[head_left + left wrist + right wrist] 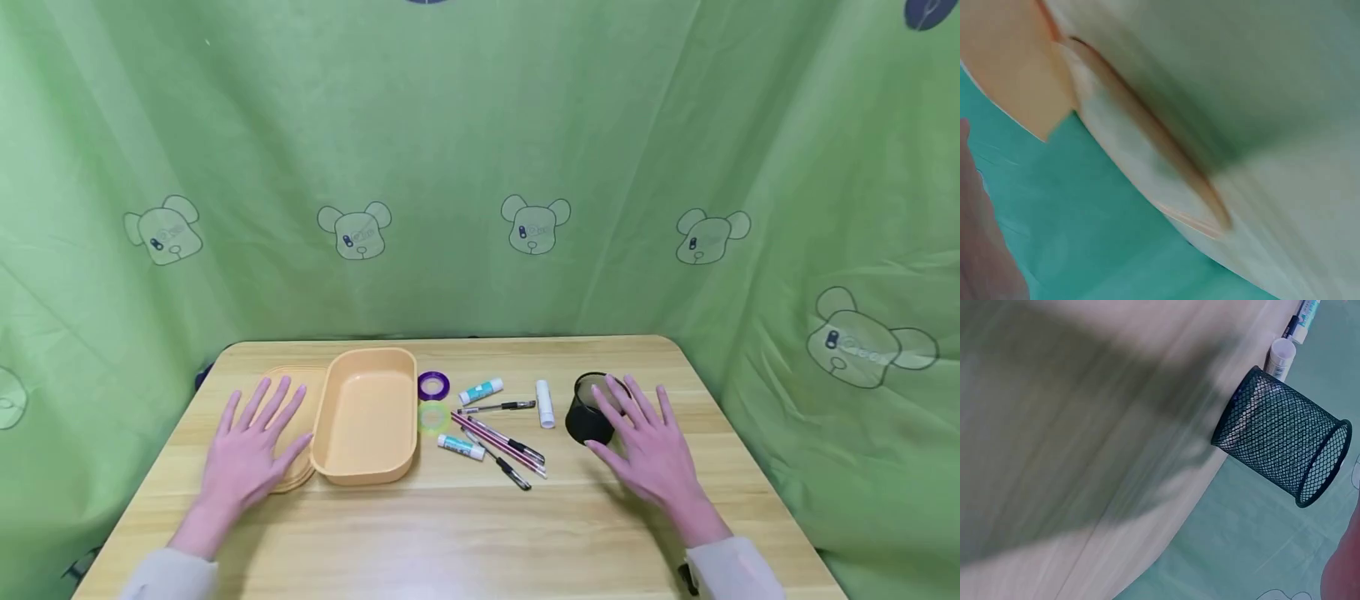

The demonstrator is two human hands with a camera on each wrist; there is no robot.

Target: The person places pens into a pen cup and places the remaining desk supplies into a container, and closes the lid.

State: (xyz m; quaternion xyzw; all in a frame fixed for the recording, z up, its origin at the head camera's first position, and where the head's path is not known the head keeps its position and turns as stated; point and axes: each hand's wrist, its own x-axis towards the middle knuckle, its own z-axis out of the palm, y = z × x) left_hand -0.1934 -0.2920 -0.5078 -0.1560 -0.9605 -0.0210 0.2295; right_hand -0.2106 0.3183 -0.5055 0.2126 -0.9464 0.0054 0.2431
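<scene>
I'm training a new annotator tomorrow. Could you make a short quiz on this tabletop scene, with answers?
1. True or false: the left hand and the right hand both have their fingers spread and grip nothing.
2. Which of these is nearest the right hand?
A) a glue stick
B) the black mesh cup
C) a pen
3. Fill in the color: on the table, the yellow-green ring lies next to a ____ ring.

Key:
1. True.
2. B.
3. Purple.
</scene>
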